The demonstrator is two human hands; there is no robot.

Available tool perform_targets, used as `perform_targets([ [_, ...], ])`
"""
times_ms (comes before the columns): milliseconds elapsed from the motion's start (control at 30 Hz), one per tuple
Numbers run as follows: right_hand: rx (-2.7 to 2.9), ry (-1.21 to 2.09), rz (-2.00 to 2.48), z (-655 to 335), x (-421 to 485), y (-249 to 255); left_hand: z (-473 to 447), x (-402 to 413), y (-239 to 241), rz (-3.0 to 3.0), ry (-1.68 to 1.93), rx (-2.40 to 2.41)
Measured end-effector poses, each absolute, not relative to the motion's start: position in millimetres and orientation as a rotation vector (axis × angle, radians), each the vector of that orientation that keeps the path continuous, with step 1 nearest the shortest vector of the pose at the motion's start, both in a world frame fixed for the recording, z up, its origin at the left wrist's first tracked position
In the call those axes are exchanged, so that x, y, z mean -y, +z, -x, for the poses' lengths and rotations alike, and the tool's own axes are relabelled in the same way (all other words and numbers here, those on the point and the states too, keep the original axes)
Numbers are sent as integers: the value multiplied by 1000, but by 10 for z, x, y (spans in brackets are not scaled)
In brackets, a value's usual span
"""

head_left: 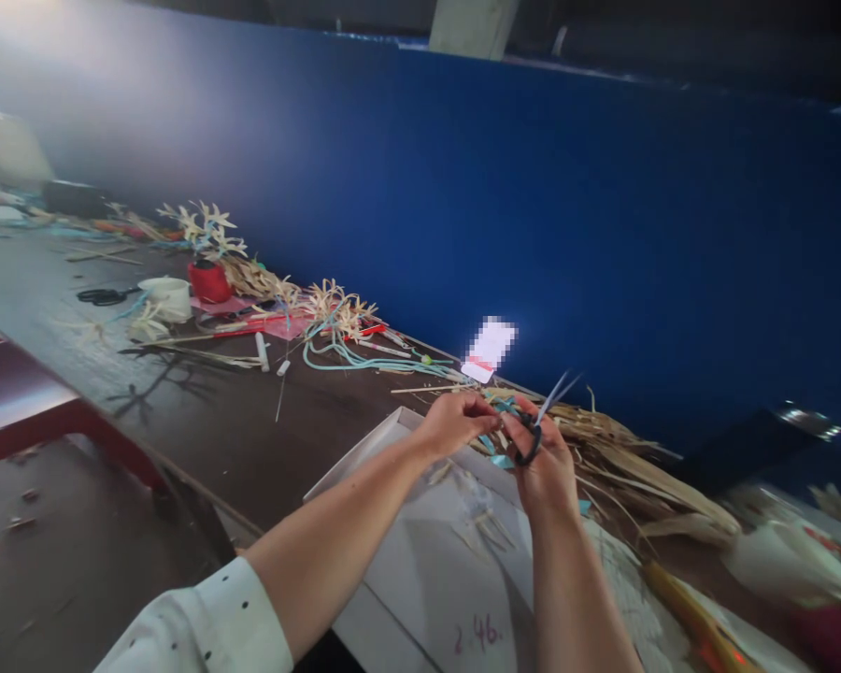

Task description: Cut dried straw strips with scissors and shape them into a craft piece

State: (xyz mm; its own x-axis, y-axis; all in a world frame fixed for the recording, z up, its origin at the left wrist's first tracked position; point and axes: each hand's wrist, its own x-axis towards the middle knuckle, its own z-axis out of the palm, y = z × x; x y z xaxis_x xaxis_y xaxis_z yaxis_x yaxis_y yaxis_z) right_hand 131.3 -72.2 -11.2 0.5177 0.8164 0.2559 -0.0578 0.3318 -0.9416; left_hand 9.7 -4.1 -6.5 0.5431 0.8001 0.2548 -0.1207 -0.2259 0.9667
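My right hand (545,463) is closed round black-handled scissors (538,425), blades pointing up and to the right. My left hand (455,419) pinches a small light-blue strip (503,408) right beside the scissors. Both hands hover over a white box lid (420,551) littered with straw scraps. A pile of dried straw leaves (623,449) lies just behind the hands.
A long dark table (203,411) runs along a blue wall (533,215). Further left lie straw flowers (333,304), a red pot (208,280), a white cup (168,294), blue cords (350,360) and another pair of scissors (102,296). A dark red bench (14,393) stands at left.
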Motion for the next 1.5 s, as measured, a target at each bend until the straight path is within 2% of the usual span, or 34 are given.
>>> perform_targets([
  [400,923,692,1146,-1353,743,-112,-35,20,-17,-1468,742,-633],
  [1033,909,758,1189,-1366,768,-91,93,-69,47,-1752,540,-568],
  [1500,876,745,1200,-1348,779,-79,48,-29,21,-1414,531,-472],
])
